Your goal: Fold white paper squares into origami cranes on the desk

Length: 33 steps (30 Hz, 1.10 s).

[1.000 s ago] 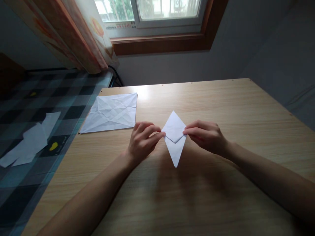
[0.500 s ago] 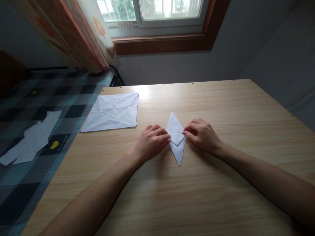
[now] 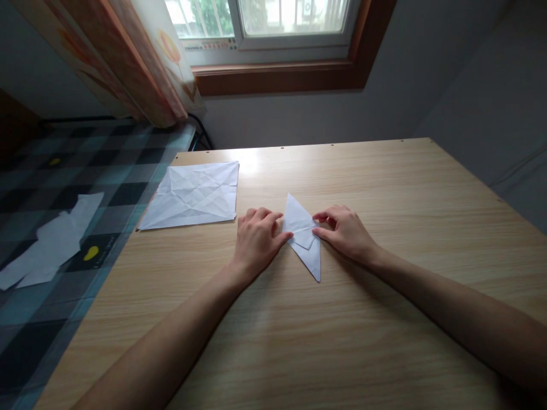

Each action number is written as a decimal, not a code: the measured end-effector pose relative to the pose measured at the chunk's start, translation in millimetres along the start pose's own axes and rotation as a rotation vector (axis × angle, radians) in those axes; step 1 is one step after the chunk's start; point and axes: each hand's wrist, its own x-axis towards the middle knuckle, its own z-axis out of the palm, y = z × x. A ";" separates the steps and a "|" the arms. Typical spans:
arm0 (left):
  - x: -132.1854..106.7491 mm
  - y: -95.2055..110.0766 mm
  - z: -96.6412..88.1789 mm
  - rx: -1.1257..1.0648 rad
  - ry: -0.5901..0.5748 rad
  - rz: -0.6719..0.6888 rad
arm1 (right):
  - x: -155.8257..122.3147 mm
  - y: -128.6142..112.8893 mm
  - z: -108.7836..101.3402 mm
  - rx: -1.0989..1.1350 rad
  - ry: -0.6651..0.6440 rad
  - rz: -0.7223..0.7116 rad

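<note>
A folded white paper [image 3: 299, 219] lies on the wooden table in a narrow diamond shape, a smaller flap ending in a V across its middle. Its long axis leans, upper tip to the left and lower tip to the right. At the left corner, my left hand [image 3: 258, 236] holds it, thumb on top of the edge and forefinger beside it. My right hand [image 3: 346, 232] has the right corner between thumb and curled fingers. The underside of the paper is hidden.
A creased white sheet [image 3: 192, 193] lies flat at the table's far left corner. Beyond the table's left edge, cut white paper pieces [image 3: 60, 242] rest on a checked bedspread [image 3: 34, 330]. A curtain [image 3: 141, 62] hangs by the window, behind the wooden table [image 3: 256, 341].
The folded paper has turned slightly, its upper tip going left and its lower tip right. My left thumb and fingers have spread further apart. The right hand stays at the right corner.
</note>
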 end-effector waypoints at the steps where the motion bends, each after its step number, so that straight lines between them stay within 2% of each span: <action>1: 0.6 -0.5 -0.1 -0.011 -0.014 -0.009 | 0.9 0.5 0.3 0.025 0.008 0.012; 4: 2.0 -1.4 -0.2 -0.050 -0.042 -0.029 | 4.1 1.7 2.0 0.086 0.025 0.036; 14: 3.4 -2.7 0.1 -0.092 -0.028 -0.079 | 9.8 0.2 1.7 0.237 -0.048 0.111; 21: 1.1 -4.1 1.7 -0.101 0.085 0.010 | 8.3 2.0 2.1 0.290 -0.028 0.094; 24: 0.2 -5.0 3.1 -0.103 0.101 0.051 | 8.0 2.6 2.3 0.267 0.038 0.013; 27: -0.7 -6.1 4.8 -0.108 0.108 0.096 | 8.1 4.0 1.9 0.189 0.101 -0.141; 30: -1.8 -6.6 4.9 -0.088 0.121 0.155 | 8.8 7.8 1.4 0.106 0.084 -0.305; 33: -2.6 -7.0 2.2 -0.057 0.098 0.246 | 8.5 12.1 0.7 0.042 0.060 -0.390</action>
